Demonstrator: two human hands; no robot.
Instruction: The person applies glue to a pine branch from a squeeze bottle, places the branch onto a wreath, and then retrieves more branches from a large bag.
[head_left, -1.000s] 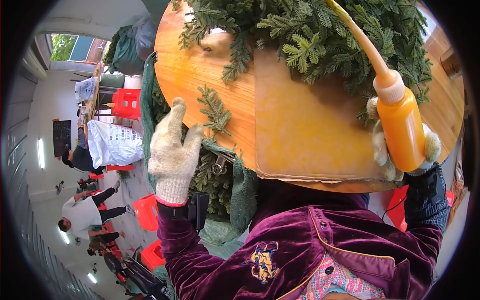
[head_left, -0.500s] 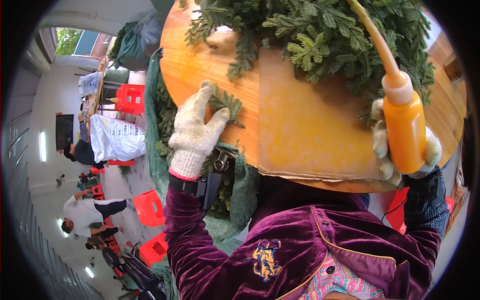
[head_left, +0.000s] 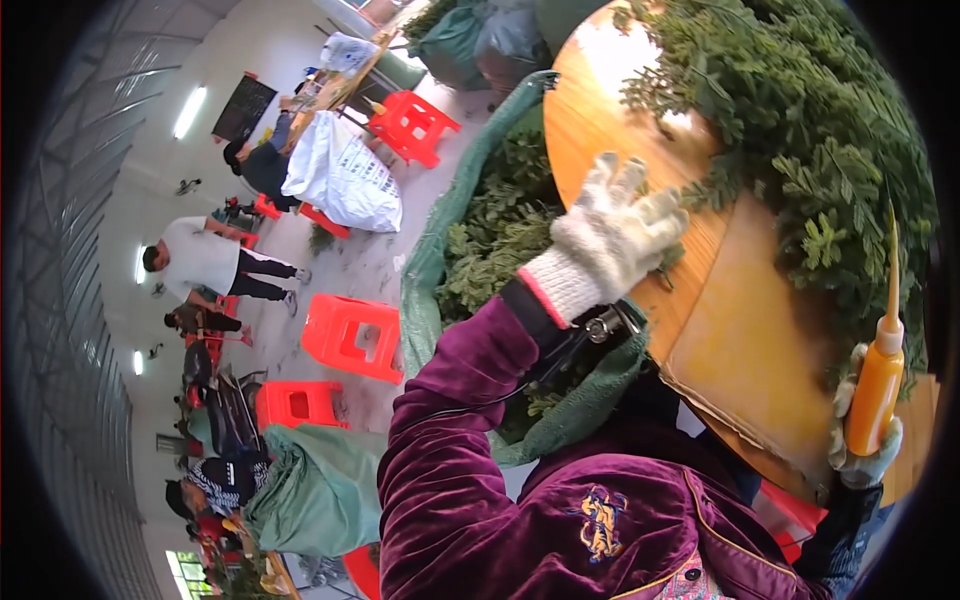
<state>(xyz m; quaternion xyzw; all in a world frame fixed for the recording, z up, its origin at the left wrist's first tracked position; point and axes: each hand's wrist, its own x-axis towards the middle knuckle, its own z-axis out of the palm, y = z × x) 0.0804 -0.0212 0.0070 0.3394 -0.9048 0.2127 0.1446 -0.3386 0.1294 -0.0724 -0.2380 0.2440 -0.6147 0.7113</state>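
Note:
My left hand, in a cream knitted glove, lies palm down at the left edge of the round wooden table, fingers spread. A small green sprig shows from under it, partly hidden; I cannot tell whether the fingers press on it. On the right, my gloved right hand is closed round an orange squeeze bottle with a long pointed nozzle, held upright. A worn cardboard sheet lies on the table between the hands. Beyond it is a large pile of artificial fir sprigs.
A green woven sack full of sprigs stands open against the table's left side. Red plastic stools dot the floor further left. A white sack and several people, one in a white shirt, are in the background.
The view has swung left, so table and hands sit further right and more of the room shows. The left fingers have spread over the sprig. The right hand still grips the bottle.

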